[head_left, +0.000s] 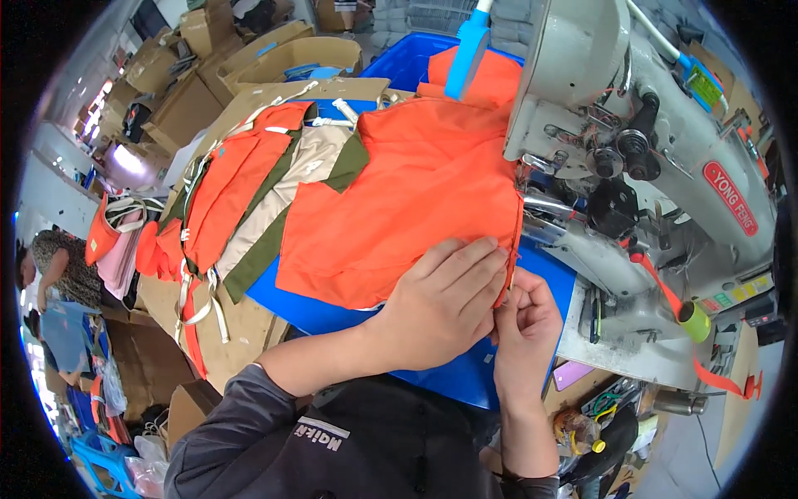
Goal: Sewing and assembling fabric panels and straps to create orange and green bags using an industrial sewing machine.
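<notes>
A large orange fabric piece (407,200) lies spread in front of me, its right edge running up to the needle area of a grey sewing machine (573,58). My left hand (445,303) rests flat on the near right corner of the cloth, fingers stretched along the edge. Just beside it, my right hand (528,320) pinches the cloth's near right edge between thumb and fingers. Exactly how the edge is folded there is hidden. Beneath the fabric is a blue work surface (440,381).
Orange, olive and beige sewn pieces (241,200) with white cords lie at the left on cardboard. Behind stand a blue bin (399,62) and cardboard boxes (307,54). A red ribbon (661,283) hangs on the machine. Far left, another person (71,266) is at work.
</notes>
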`<act>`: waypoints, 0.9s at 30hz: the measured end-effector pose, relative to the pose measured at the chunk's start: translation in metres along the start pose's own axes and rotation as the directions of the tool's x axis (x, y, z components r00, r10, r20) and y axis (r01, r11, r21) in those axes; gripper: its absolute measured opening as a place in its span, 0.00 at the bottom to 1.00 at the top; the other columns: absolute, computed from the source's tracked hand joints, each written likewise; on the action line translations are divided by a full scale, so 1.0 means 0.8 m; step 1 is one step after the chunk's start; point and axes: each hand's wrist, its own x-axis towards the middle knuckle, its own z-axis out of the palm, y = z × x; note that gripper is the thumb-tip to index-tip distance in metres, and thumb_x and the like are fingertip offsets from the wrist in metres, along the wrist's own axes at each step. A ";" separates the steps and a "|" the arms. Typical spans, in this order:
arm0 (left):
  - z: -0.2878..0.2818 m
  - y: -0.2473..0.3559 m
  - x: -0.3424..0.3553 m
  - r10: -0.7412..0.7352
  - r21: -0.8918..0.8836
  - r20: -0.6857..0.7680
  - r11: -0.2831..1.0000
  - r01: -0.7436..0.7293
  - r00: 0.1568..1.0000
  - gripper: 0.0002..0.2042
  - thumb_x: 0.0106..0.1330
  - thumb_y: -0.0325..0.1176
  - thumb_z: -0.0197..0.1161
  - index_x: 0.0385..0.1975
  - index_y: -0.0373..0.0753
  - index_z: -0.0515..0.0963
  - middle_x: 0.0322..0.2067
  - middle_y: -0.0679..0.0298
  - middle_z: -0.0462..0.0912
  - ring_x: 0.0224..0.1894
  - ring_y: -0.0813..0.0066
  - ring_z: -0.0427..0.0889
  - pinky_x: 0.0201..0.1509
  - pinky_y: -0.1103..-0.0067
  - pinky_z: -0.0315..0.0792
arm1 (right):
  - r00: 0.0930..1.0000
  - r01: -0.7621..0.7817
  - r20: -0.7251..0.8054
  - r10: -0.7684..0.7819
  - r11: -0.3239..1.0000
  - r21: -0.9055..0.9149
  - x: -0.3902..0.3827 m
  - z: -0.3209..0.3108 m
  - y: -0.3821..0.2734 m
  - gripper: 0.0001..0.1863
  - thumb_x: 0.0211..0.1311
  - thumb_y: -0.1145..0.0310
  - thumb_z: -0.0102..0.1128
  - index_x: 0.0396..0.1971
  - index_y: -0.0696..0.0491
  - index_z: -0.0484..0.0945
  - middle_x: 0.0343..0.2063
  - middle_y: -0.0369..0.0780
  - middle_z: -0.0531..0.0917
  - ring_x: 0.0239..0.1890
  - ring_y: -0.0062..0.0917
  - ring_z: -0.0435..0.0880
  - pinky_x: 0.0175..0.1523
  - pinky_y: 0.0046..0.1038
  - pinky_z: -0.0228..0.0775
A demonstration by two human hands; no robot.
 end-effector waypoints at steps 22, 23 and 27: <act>0.012 -0.016 0.001 0.192 0.092 0.059 0.976 -0.197 0.980 0.17 0.56 0.36 0.56 0.40 0.31 0.78 0.49 0.49 0.78 0.51 0.56 0.78 0.55 0.65 0.72 | 0.998 0.042 0.047 -0.048 0.991 0.131 0.004 -0.012 0.023 0.10 0.68 0.79 0.48 0.48 0.60 0.68 0.40 0.42 0.83 0.39 0.16 0.82 0.45 0.16 0.72; 0.013 -0.017 0.002 0.198 0.094 0.060 0.975 -0.203 0.978 0.17 0.56 0.36 0.56 0.40 0.31 0.78 0.49 0.49 0.78 0.51 0.57 0.78 0.56 0.65 0.72 | 0.998 0.042 0.049 -0.050 0.989 0.141 0.005 -0.012 0.023 0.10 0.68 0.79 0.48 0.48 0.60 0.68 0.41 0.42 0.83 0.39 0.16 0.82 0.45 0.16 0.72; 0.017 -0.025 0.007 0.205 0.116 0.081 0.970 -0.214 0.975 0.18 0.56 0.37 0.56 0.41 0.30 0.77 0.49 0.50 0.78 0.50 0.57 0.78 0.56 0.65 0.71 | 1.000 -0.022 -0.020 0.024 0.996 0.087 0.015 -0.003 0.016 0.11 0.68 0.79 0.48 0.49 0.59 0.68 0.41 0.42 0.83 0.39 0.16 0.82 0.44 0.15 0.72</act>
